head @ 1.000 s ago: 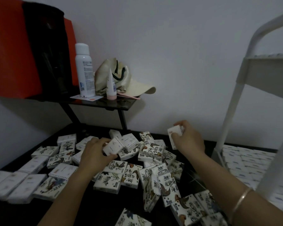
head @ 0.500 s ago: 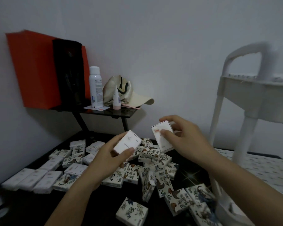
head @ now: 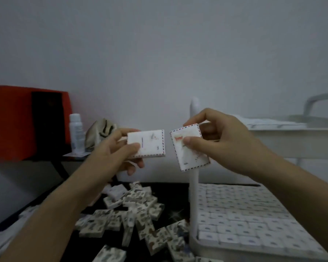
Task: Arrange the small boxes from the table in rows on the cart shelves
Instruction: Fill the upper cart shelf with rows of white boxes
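Left hand pinches box; right hand pinches second box; edges apart.

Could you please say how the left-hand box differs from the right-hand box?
The left-hand box is held lengthwise, level; the right-hand box stands taller than wide, tilted. The left-hand box shows a dark line, the right-hand box a red mark. Both are white with striped borders.

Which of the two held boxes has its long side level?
The left box, pinched by the left hand: its long side runs level. The right box, in the right hand, stands taller than wide and tilted.
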A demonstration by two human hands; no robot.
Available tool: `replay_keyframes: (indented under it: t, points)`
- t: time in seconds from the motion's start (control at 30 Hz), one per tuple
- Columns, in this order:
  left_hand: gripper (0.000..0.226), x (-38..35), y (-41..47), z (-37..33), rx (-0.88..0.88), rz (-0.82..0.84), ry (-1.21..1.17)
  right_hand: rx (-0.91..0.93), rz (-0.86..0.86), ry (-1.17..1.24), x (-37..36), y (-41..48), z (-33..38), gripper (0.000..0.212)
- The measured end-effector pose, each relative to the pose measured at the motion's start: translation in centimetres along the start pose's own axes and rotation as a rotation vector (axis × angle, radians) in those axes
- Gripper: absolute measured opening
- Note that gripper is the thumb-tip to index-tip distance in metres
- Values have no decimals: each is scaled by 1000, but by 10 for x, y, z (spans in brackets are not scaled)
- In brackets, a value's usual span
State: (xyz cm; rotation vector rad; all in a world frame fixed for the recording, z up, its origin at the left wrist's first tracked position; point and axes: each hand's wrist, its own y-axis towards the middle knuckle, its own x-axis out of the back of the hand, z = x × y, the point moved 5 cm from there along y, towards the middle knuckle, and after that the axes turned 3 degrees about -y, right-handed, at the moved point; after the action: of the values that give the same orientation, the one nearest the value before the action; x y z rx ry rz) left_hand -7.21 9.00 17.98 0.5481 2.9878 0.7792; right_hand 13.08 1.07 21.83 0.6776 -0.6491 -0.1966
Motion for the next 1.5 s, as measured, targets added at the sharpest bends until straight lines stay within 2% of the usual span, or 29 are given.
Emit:
replay_keyframes:
  t: [0.13,0.3,0.47,0.6,0.67,0.77,0.87,0.97,1.03,1.13,1.23,1.3,1.5]
  points:
    - [22,-41,23,-43,-114,53,17,-2,-92,-109,64,-4,8,21]
    - [17,-98,58,-79,-224,152,174,-61,-226,-124,136,7,-4,10]
    - [18,-139,108,-95,-214,206,285,-105,-213,-13,180,37,-36,21]
    - [21,-163,153,-98,-216,253,418,-226,-166,5,196,65,-79,25]
    - [23,-171,173,-92,-194,284,473,-321,-83,-70,196,74,-102,25]
    - [26,-184,200,-79,-139,320,579,-379,-81,-375,196,87,-129,38]
    - [25,-199,224,-71,-108,338,691,-335,-78,-504,195,96,-147,23]
    - [19,-217,240,-71,-98,378,795,-338,32,-549,193,94,-158,57]
    - [20,-228,249,-71,-99,411,840,-368,37,-574,198,91,-163,65]
    - [22,-243,260,-71,-108,441,891,-394,-40,-550,209,87,-166,50]
    - [21,-257,269,-70,-113,454,891,-398,73,-498,200,85,-168,37]
    - [22,-263,273,-66,-111,457,885,-394,137,-415,191,83,-166,35]
    - [30,-273,272,-44,-40,509,903,-467,154,-260,185,78,-169,32]
